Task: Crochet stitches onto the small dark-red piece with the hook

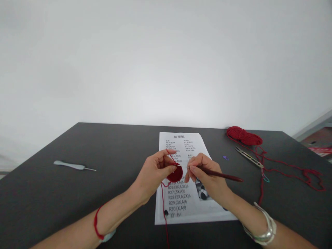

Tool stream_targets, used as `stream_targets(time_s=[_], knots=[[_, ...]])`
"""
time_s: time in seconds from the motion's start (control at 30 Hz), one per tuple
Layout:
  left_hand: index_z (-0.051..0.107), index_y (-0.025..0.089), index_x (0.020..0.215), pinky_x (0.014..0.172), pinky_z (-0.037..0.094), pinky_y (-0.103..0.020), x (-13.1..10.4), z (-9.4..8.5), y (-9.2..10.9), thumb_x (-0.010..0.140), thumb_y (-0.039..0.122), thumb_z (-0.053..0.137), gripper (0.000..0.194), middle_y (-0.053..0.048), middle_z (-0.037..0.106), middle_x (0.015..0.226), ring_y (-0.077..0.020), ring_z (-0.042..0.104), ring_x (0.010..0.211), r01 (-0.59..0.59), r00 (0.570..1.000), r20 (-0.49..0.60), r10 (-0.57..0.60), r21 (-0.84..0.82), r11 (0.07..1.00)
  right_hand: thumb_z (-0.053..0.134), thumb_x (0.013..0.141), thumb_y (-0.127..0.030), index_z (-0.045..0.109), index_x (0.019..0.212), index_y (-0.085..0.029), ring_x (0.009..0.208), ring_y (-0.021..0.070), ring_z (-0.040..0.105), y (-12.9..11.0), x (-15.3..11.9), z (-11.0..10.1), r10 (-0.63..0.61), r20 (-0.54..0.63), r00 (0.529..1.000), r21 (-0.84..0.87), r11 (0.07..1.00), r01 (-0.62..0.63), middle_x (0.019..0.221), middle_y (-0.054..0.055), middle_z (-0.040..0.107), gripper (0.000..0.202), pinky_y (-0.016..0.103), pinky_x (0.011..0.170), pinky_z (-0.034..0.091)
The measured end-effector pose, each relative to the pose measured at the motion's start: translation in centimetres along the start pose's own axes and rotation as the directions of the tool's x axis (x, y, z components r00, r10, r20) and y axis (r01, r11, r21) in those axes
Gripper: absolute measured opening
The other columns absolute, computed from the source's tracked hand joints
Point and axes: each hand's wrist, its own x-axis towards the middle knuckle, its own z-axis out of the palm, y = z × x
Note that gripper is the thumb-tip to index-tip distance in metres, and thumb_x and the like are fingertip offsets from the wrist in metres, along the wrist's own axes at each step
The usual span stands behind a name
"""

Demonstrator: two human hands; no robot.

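My left hand (160,166) pinches a small round piece of red crochet (175,174) between thumb and fingers. A strand of red yarn (163,199) hangs from the piece, while another stretch runs up over the left index finger. In my right hand (206,169) is a crochet hook with a dark brown handle (224,175), gripped like a pen. Its thin metal tip points left and reaches the upper edge of the red piece. Whether the tip sits inside a stitch is too small to tell.
Beneath my hands lies a printed pattern sheet (178,216). To the right are a red yarn skein (243,135), thread snips (249,157), a purple stitch marker (225,157) and loose yarn strands (311,173). A grey-handled hook (70,165) lies at left. A white wall (166,69) stands behind the dark table (116,145).
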Motion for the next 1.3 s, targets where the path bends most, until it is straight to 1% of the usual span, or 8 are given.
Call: stream_targets(time_s=[0.3,0.53,0.6,0.8,0.87,0.97,1.1,1.3], knots=[[0.062,0.014,0.099,0.060,0.043,-0.024,0.1,0.0,-0.1,0.065,0.011,0.067,0.034,0.004,0.062,0.066,-0.0108,0.056,0.061,0.004,0.999,-0.040,-0.004,0.005,1.000,0.052,0.085,-0.016,0.051,0.072,-0.022,0.051,0.0114,0.051,-0.2,-0.7,0.6,-0.141,-0.007,0.990,-0.313,0.940,0.132,0.061,-0.003,0.055,0.013,0.024,0.047,0.039],[0.062,0.014,0.096,0.059,0.045,-0.024,-0.3,0.5,-0.2,0.064,0.012,0.068,0.032,0.005,0.059,0.063,-0.0112,0.056,0.060,0.002,0.994,-0.110,-0.004,-0.014,1.000,0.049,0.083,-0.006,0.049,0.087,-0.026,0.064,0.0139,0.060,1.0,-1.7,1.5,-0.456,0.134,0.880,-0.601,0.668,0.438,0.074,-0.001,0.060,0.020,0.024,0.058,0.046],[0.061,0.013,0.096,0.058,0.045,-0.024,-0.3,0.6,-0.2,0.065,0.012,0.067,0.032,0.005,0.058,0.062,-0.0110,0.055,0.059,0.004,0.993,-0.118,-0.007,-0.025,1.000,0.049,0.083,-0.006,0.049,0.088,-0.026,0.064,0.0142,0.060,1.2,-1.8,1.7,-0.457,0.124,0.881,-0.616,0.660,0.430,0.075,-0.001,0.061,0.020,0.025,0.059,0.047],[0.061,0.012,0.095,0.058,0.043,-0.022,-0.1,0.6,-0.1,0.064,0.011,0.067,0.031,0.006,0.060,0.061,-0.0091,0.055,0.058,-0.012,0.991,-0.133,0.005,-0.055,0.998,0.048,0.088,-0.017,0.047,0.075,-0.023,0.048,0.0109,0.049,0.5,-1.0,1.6,-0.217,-0.069,0.974,-0.432,0.887,0.167,0.060,-0.005,0.051,0.014,0.022,0.045,0.041],[0.061,0.012,0.096,0.058,0.044,-0.022,0.0,0.6,-0.1,0.064,0.012,0.067,0.033,0.006,0.060,0.061,-0.0093,0.055,0.058,-0.010,0.992,-0.124,0.004,-0.049,0.999,0.049,0.086,-0.014,0.048,0.078,-0.023,0.053,0.0113,0.053,0.4,-0.8,1.3,-0.306,0.012,0.952,-0.458,0.845,0.277,0.066,-0.003,0.055,0.012,0.022,0.048,0.044],[0.061,0.012,0.096,0.058,0.044,-0.023,0.0,0.6,-0.1,0.064,0.012,0.066,0.032,0.005,0.060,0.061,-0.0099,0.055,0.058,-0.013,0.994,-0.110,0.009,-0.035,0.999,0.048,0.084,-0.008,0.048,0.084,-0.024,0.062,0.0127,0.060,0.9,-1.0,1.2,-0.481,0.144,0.865,-0.585,0.663,0.467,0.074,-0.001,0.060,0.016,0.023,0.056,0.049],[0.061,0.012,0.095,0.057,0.044,-0.023,-0.1,0.6,-0.3,0.065,0.012,0.066,0.031,0.006,0.059,0.061,-0.0096,0.055,0.057,-0.016,0.993,-0.116,0.010,-0.050,0.999,0.047,0.085,-0.007,0.047,0.086,-0.023,0.062,0.0140,0.059,1.7,-1.5,1.5,-0.548,0.245,0.800,-0.681,0.490,0.544,0.071,-0.001,0.058,0.017,0.024,0.057,0.049],[0.060,0.011,0.097,0.058,0.046,-0.024,-0.2,0.5,-0.4,0.064,0.013,0.068,0.033,0.005,0.061,0.061,-0.0101,0.056,0.057,0.020,0.994,-0.108,-0.029,-0.087,0.996,0.043,0.087,-0.008,0.046,0.090,-0.024,0.061,0.0133,0.060,1.2,-1.2,1.9,-0.543,0.186,0.819,-0.660,0.549,0.513,0.073,0.000,0.059,0.016,0.023,0.055,0.048]])
